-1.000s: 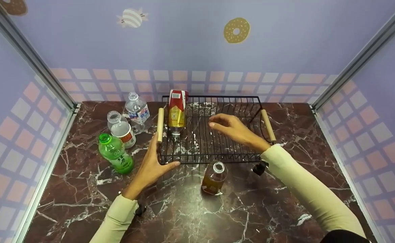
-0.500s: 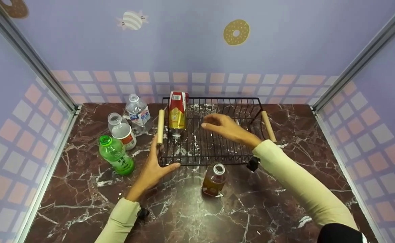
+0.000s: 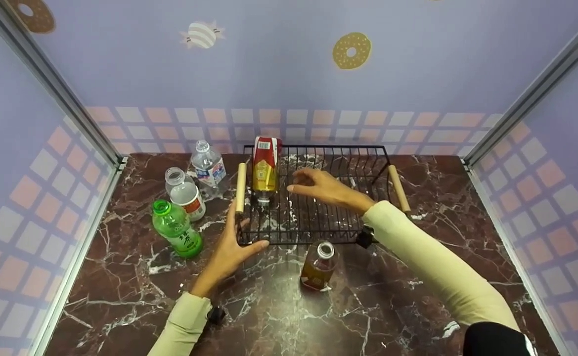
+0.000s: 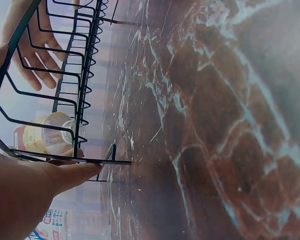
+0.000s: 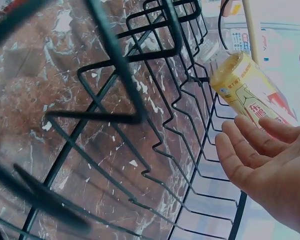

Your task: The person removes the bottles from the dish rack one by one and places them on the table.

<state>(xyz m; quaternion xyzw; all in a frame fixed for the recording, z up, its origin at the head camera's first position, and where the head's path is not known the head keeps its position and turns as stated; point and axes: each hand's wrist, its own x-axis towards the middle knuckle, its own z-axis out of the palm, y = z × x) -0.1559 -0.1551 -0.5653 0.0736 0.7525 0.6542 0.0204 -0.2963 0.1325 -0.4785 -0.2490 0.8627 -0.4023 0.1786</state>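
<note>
In the head view my left hand holds the near left corner of a black wire rack, its thumb along the front rail. The left wrist view shows those fingers around the wires. My right hand hovers over the rack's middle with loosely bent fingers, holding nothing. To its left, a yellow-and-red labelled bottle stands upside down in the rack's left end, neck towards the wire floor. In the right wrist view, the open fingers are just beside that bottle, apparently not gripping it.
Left of the rack stand a green bottle, a clear bottle with a red-and-white label and another clear bottle. A brown-labelled bottle stands in front of it. Wooden handles flank the rack; patterned walls enclose the marble-look counter.
My right hand has shifted slightly left, closer to the yellow-and-red bottle. The left hand keeps its hold on the rack corner. The head view has tilted and shifted a little.
</note>
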